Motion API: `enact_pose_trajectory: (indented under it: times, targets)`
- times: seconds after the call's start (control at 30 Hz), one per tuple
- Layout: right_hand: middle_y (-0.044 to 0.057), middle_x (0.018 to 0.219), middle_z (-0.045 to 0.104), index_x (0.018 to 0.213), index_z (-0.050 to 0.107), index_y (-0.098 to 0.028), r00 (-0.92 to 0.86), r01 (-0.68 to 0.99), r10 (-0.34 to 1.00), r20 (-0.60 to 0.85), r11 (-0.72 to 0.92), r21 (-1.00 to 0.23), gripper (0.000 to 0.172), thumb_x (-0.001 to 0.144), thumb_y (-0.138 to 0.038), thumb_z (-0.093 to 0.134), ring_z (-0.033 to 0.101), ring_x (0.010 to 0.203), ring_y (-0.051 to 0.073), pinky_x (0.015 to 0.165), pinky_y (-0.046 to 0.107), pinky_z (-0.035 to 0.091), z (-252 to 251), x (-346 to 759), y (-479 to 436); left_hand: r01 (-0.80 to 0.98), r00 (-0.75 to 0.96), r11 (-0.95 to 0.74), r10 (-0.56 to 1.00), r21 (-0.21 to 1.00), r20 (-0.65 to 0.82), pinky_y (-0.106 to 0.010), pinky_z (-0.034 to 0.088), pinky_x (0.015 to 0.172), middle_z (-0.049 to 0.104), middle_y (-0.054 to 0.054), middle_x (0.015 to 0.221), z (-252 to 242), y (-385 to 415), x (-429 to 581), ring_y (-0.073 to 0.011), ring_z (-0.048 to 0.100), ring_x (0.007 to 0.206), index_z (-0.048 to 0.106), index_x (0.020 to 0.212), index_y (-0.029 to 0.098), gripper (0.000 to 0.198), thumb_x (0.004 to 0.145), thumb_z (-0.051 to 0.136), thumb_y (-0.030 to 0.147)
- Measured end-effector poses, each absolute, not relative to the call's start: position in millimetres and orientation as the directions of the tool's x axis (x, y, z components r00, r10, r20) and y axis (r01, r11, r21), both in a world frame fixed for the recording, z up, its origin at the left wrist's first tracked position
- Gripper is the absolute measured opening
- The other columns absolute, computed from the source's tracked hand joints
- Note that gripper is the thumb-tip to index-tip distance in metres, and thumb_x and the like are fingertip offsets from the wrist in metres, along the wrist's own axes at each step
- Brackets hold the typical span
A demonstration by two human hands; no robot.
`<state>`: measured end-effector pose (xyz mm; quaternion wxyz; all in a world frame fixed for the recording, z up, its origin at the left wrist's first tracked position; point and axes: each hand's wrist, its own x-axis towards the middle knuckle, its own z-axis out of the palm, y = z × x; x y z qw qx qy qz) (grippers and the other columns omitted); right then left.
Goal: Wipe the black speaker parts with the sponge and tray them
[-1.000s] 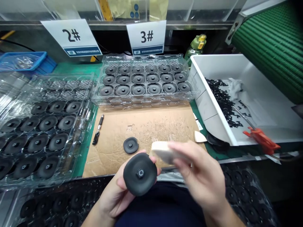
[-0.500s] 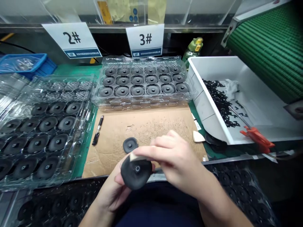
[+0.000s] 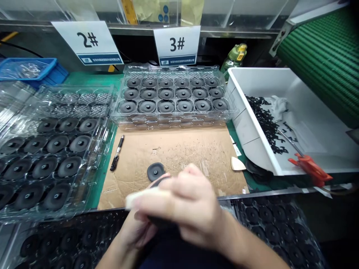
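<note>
My left hand [image 3: 134,228] is closed on a black rounded disc [image 3: 161,222], now tilted and mostly covered by my right hand. Blurred by motion, my right hand [image 3: 193,205] passes over the disc, pinching a cream-white sponge pad [image 3: 133,200] at its fingertips. Whether the pad touches the disc I cannot tell. Just beyond my hands, a second black disc [image 3: 155,171] with a small central stub lies on the cardboard sheet [image 3: 129,179]. Another cream pad [image 3: 238,163] rests at the right edge of the cardboard.
Clear trays of black discs stand at the back [image 3: 175,117] and left [image 3: 92,164]; more lie below the bench edge. A black pen [image 3: 117,153] lies on the cardboard. At right, a white bin [image 3: 254,144] holds small black parts and an orange-handled tool [image 3: 311,168].
My right hand has swept the pad left and towards me, across the disc. The disc, face up to view before, has tilted and is largely hidden. The view has shifted slightly.
</note>
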<state>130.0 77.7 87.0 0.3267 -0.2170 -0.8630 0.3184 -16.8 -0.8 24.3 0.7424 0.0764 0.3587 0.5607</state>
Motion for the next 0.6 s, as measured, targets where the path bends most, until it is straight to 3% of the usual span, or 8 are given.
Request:
enact_pose_trajectory:
  times: [0.13,0.23,0.4,0.6]
  targets:
    - [-0.004,0.101,0.065,0.110,0.059,-0.030,-0.475,0.361,0.865,0.163,0.361,-0.860,0.031,0.089,-0.012,0.046,0.057,0.090,0.012,0.078,0.028,0.038,51.6,152.1,88.8,-0.801,0.098,0.276,0.936,0.531,-0.338,-0.032,0.045,0.094,0.061,-0.002,0.121,26.9,0.0,-19.8,-0.0248,0.060,0.104,0.057,0.116,0.031,0.056,0.063,0.069,0.044]
    - [-0.001,0.104,0.064,0.111,0.059,-0.031,-0.416,0.438,0.909,-0.028,0.173,-0.882,0.028,0.088,-0.019,0.049,0.057,0.092,0.016,0.077,0.028,0.043,14.8,169.4,79.3,-0.811,0.095,0.268,0.938,0.520,-0.334,-0.027,0.047,0.090,0.061,-0.002,0.121,29.7,-0.2,-23.1,-0.0238,0.060,0.104,0.059,0.113,0.031,0.053,0.063,0.068,0.045]
    - [-0.001,0.095,0.068,0.110,0.061,-0.032,-0.489,0.502,0.861,-0.142,0.145,-0.853,0.030,0.086,-0.017,0.051,0.060,0.085,0.017,0.074,0.031,0.043,-24.4,170.0,43.7,-0.830,0.103,0.287,0.921,0.478,-0.375,-0.026,0.047,0.090,0.066,0.000,0.113,31.6,-0.2,-22.9,-0.0225,0.061,0.103,0.062,0.110,0.031,0.048,0.064,0.068,0.044]
    - [0.000,0.099,0.066,0.113,0.058,-0.030,-0.467,0.492,0.873,-0.137,0.128,-0.861,0.028,0.088,-0.024,0.048,0.058,0.084,0.016,0.073,0.029,0.043,-15.6,161.9,37.6,-0.822,0.094,0.284,0.923,0.493,-0.373,-0.026,0.048,0.089,0.065,0.000,0.115,34.0,-1.3,-19.2,-0.0227,0.061,0.103,0.061,0.111,0.030,0.056,0.057,0.071,0.044]
